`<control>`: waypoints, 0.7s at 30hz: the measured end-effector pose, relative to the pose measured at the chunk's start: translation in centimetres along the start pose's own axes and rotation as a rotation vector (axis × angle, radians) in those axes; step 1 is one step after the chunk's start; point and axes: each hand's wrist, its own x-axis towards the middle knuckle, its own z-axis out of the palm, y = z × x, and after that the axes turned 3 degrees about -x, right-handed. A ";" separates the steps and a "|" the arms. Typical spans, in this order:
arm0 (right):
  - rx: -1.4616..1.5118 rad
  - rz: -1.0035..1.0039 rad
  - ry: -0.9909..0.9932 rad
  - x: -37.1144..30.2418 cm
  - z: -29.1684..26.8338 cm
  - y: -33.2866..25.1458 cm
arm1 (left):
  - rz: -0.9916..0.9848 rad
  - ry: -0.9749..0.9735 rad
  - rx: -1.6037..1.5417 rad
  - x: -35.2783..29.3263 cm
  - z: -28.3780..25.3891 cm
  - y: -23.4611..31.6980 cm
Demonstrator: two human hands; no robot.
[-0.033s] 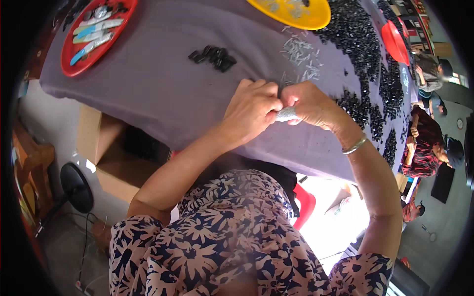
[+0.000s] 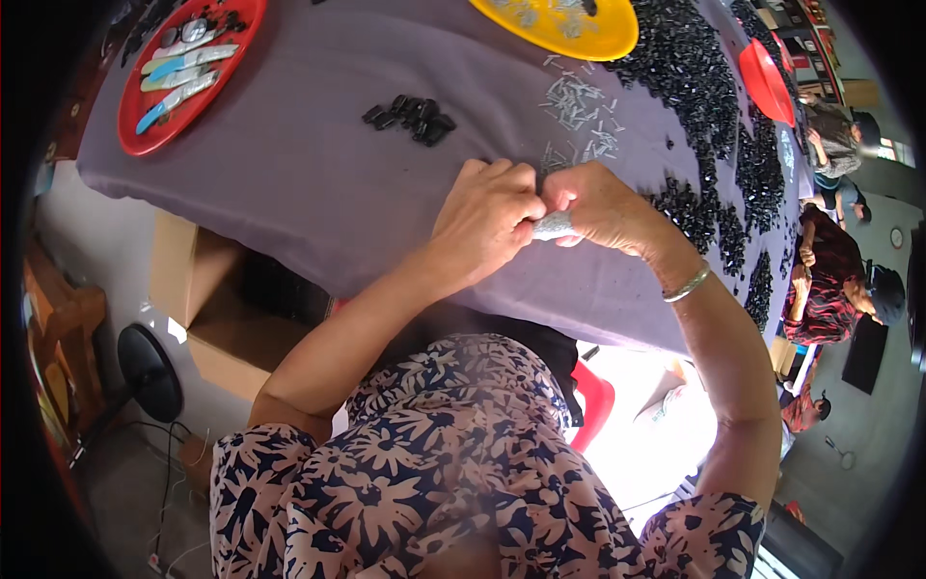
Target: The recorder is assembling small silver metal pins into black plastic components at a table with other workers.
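My left hand point(image 2: 487, 214) and my right hand point(image 2: 608, 212) meet above the near part of the cloth-covered table. A light grey, wrapped-looking piece point(image 2: 554, 226) sticks out under my right hand, whose fingers are curled round it; its kind does not show. The left fingers are closed, with the thumb and forefinger against the near end of this piece. Whatever else they pinch is hidden. Just beyond my hands lie small clear strips point(image 2: 576, 111), scattered in a loose heap. A small group of shiny black pieces point(image 2: 413, 118) lies farther left.
A red tray point(image 2: 131, 125) with several wrapped-handled tools stands far left. A yellow plate point(image 2: 579, 43) is at the far edge, beside a spread of black pieces point(image 2: 690, 106). A red bowl point(image 2: 767, 85) stands at right, near other people. A cardboard box point(image 2: 227, 338) is below the table.
The view has shifted slightly, so the table and my hands sit a little farther left. My hands keep the same closed hold.
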 end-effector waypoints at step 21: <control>-0.345 -0.300 1.236 -8.3 2.7 12.3 | -0.056 0.372 0.295 2.0 -3.3 -3.1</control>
